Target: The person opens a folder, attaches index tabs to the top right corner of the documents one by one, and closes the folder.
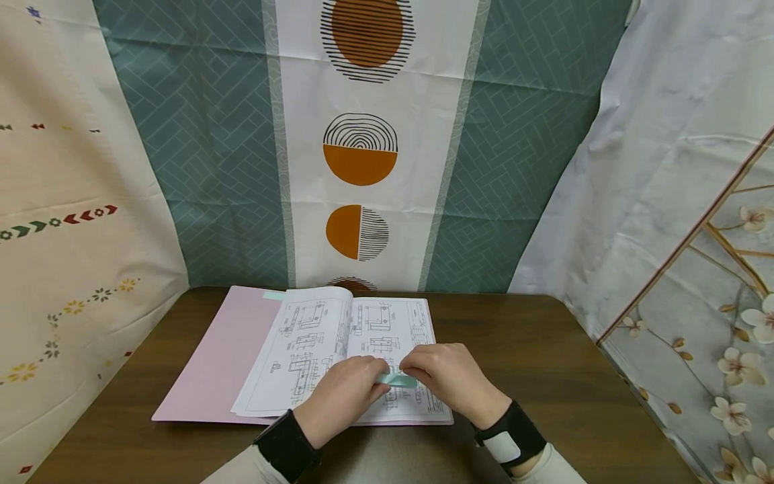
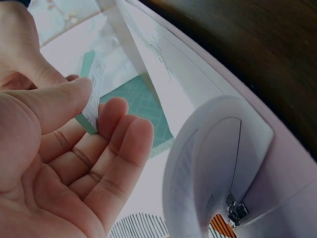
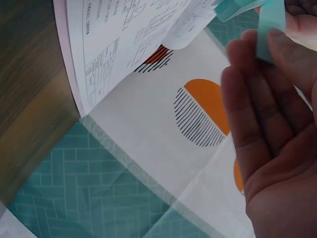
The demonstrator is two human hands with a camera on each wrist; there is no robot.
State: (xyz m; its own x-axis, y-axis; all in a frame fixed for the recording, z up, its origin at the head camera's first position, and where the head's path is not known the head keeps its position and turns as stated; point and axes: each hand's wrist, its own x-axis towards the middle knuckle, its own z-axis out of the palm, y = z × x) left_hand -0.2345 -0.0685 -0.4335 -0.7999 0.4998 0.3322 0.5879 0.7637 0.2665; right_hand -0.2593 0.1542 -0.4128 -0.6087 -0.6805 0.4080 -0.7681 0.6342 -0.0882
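Over the lower part of the right-hand page, both hands meet at a small mint-green pad of sticky notes (image 1: 397,381). The left hand (image 1: 347,390) pinches the pad at its left end; in the left wrist view the pad's printed face (image 2: 94,94) shows beside the thumb. The right hand (image 1: 450,376) pinches a mint strip (image 3: 270,25) between thumb and fingers, close to the pad's loose edges (image 3: 235,9). Below the hands lies an open pink folder (image 1: 214,363) of white pages with technical drawings (image 1: 381,316).
A turned page (image 1: 302,336) curves over the folder's left side, near a metal fastener (image 2: 237,212) at the fold. Another mint strip (image 1: 274,295) shows at the folder's top edge. The dark wooden table (image 1: 514,336) is bordered by patterned cloths (image 1: 230,168).
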